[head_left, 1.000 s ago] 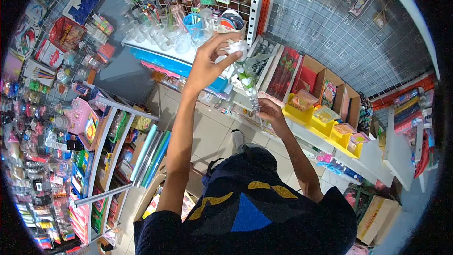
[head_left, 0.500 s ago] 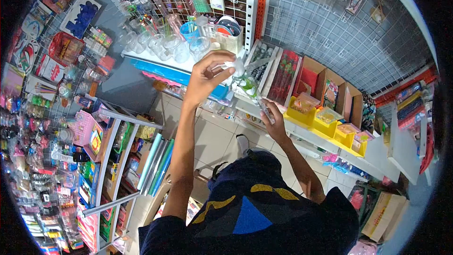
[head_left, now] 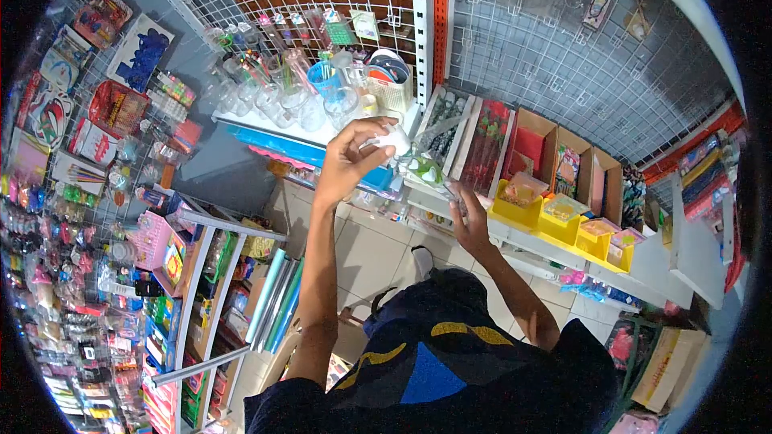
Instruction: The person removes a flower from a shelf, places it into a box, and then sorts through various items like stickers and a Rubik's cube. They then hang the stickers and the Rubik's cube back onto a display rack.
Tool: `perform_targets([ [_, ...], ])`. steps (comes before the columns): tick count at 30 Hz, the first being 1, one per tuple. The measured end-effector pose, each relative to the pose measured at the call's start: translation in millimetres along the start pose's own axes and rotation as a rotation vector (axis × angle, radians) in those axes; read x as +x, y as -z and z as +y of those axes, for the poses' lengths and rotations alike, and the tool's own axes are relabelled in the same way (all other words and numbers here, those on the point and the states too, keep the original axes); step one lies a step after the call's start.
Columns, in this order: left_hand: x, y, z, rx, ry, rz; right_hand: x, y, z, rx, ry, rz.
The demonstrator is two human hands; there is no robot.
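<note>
A wrapped flower point(head_left: 425, 169) stretches between my hands, with a white head at the upper left and green leaves under clear wrap. My left hand point(head_left: 354, 157) pinches the white head point(head_left: 393, 141) between thumb and fingers. Lower down and to the right, my right hand point(head_left: 471, 223) has its fingers curled round the narrow stem end, which they partly cover. Just behind the flower stands a shelf box of dark, wrapped stems point(head_left: 445, 124), and beside it a box of red wrapped flowers point(head_left: 488, 138).
Clear glasses and cups point(head_left: 310, 112) crowd a white shelf at the back. Yellow bins point(head_left: 555, 225) and cardboard boxes point(head_left: 527, 141) line the right shelf. Packaged goods hang along the left wall. A metal rack point(head_left: 205, 273) with rolled sheets point(head_left: 273, 301) stands at the lower left.
My left hand and the white flower head have moved slightly down, and the right hand has shifted down and right. The flower remains held between both hands.
</note>
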State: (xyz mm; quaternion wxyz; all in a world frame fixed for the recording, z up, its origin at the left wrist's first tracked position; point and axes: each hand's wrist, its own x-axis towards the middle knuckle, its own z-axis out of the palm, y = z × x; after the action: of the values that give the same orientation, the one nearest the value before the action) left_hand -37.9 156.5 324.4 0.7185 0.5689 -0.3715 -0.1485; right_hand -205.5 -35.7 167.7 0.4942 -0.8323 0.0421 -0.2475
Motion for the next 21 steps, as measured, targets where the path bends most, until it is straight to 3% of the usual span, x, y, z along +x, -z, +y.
perform_targets([
  [2, -1.7, -2.6, -0.9, -0.034, 0.018, -0.005, 1.0, -2.5, -0.4, -0.121, 0.039, 0.081],
  [9, -9.8, -3.2, 1.1, 0.1, -0.16, -0.058, 17.4, -0.7, -8.5, -0.158, 0.139, -0.023],
  [13, -18.1, -12.4, 0.8, -0.077, -0.33, 0.096, 28.5, -9.9, -24.0, -0.107, 0.127, 0.001],
  [15, -10.1, -31.7, 4.1, -0.151, -0.521, 0.249, 37.7, -15.5, -26.5, -0.11, 0.18, -0.023],
  [18, -8.7, -48.1, -4.2, -0.141, -0.43, 0.391, 50.7, -37.1, -31.1, -0.094, 0.264, 0.07],
  [21, -11.6, -56.9, -18.9, 0.032, -0.117, 0.462, 55.1, -55.6, -29.6, 0.031, 0.22, -0.022],
])
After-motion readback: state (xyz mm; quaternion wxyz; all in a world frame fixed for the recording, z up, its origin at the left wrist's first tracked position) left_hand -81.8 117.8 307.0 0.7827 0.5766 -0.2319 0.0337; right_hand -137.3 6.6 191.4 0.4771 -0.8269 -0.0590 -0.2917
